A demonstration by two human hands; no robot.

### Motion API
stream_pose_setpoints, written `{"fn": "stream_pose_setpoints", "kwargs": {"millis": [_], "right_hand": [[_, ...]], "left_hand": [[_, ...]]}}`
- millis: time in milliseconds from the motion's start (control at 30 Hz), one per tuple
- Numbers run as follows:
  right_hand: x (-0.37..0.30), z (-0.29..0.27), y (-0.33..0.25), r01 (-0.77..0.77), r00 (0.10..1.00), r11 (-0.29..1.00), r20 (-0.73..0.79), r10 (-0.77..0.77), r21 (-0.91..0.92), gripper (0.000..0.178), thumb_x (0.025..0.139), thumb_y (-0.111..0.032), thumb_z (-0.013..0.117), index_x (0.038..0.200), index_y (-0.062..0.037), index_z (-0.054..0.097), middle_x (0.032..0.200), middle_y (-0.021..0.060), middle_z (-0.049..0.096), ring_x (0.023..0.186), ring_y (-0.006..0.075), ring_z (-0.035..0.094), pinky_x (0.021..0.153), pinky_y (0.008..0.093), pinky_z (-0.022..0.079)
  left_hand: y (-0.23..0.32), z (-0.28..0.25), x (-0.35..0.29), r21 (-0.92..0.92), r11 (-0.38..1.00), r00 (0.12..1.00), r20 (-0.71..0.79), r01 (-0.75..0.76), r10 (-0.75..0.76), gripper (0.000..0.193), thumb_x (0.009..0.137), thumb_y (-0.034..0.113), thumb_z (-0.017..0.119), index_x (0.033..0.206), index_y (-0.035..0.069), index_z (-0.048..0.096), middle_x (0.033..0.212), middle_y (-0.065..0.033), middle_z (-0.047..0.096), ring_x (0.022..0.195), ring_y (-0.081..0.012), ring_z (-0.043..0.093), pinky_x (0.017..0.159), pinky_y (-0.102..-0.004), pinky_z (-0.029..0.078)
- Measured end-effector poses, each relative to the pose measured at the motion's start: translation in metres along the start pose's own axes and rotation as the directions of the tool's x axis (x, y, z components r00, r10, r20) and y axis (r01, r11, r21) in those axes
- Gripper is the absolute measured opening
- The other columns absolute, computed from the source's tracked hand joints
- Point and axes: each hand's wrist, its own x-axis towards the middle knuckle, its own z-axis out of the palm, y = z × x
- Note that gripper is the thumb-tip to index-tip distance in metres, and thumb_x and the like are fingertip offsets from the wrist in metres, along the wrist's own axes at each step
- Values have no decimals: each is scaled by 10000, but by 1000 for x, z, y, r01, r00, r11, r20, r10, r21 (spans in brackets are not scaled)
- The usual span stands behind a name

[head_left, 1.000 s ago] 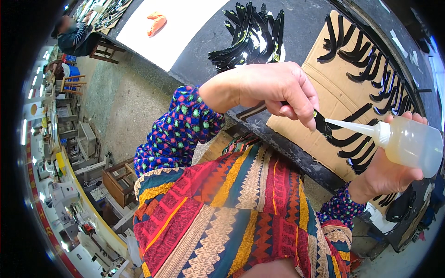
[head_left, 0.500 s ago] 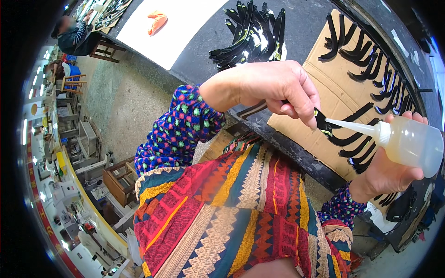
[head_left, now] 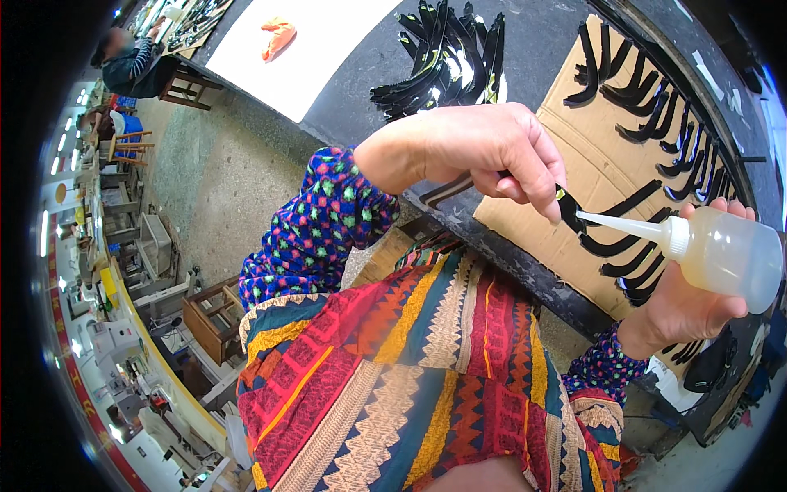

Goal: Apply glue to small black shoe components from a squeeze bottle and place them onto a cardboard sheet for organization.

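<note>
Orange led off at the upper left: a small crumpled piece (head_left: 279,38) lying on a white sheet (head_left: 344,41), well apart from the action. Lower down, a flower-patterned sleeve (head_left: 316,221) slanted up towards the middle of the frame, and at top centre black strips sat heaped in a loose pile (head_left: 447,61). Careful there: an arm swung upward could have dragged that heap askew.

Then came the left hand (head_left: 492,156), thumb and finger pinched tight on a short black strip (head_left: 568,208) that poked out just right of centre. Only its end seemed caught, so a hard push from the other side could have twisted it or popped it free.

And right at its edge, the white nozzle (head_left: 619,223)! Touching or just beside it, this angle couldn't tell. That looked like the danger spot: one squeeze too strong and the pale liquid (head_left: 707,266) might have flooded the strip or run onto the fingertips. Any stray drip could have landed on the curved strips (head_left: 611,248) spread over the cardboard (head_left: 566,131) beneath.

Farther right, the right hand (head_left: 689,307) had the translucent bottle (head_left: 738,246) wrapped between fingers and thumb, lying sideways. Were its ribbed white collar (head_left: 679,238) loose, that tilt could have let it leak.
</note>
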Motion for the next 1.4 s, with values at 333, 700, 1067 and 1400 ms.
{"fn": "stream_pose_setpoints", "kwargs": {"millis": [333,700,1067,1400], "right_hand": [[-1,8,-1,10,996,975,-81,-28,-223,985,580,-620,657,1262,-1,307,1224,154,397,1128,322,415,874,504,403],[-2,1,1,-4,997,980,-70,-10,-197,992,569,-597,681,1264,1,303,1232,155,396,1138,329,408,883,503,400],[2,4,-2,43,998,983,-44,-52,-181,962,608,-605,645,1261,12,301,1231,152,398,1127,320,416,880,492,410],[1,6,3,24,998,999,-53,-26,-28,912,596,-473,731,1247,20,325,1221,142,430,1142,280,419,958,496,315]], "left_hand": [[0,-1,1,-5,1000,1000,-13,2,-2,105,668,67,678,740,9,628,460,61,419,375,8,296,352,-161,164],[-1,-5,3,2,1000,999,-34,0,0,98,667,67,673,734,15,625,461,60,417,375,7,305,351,-160,164],[-1,-6,4,-3,1000,1000,-19,2,-2,98,666,66,670,732,11,623,464,56,422,374,8,307,350,-160,164],[0,-1,2,-20,1000,1000,22,18,-18,118,656,36,670,764,3,634,473,55,445,381,9,341,356,-153,187]]}}
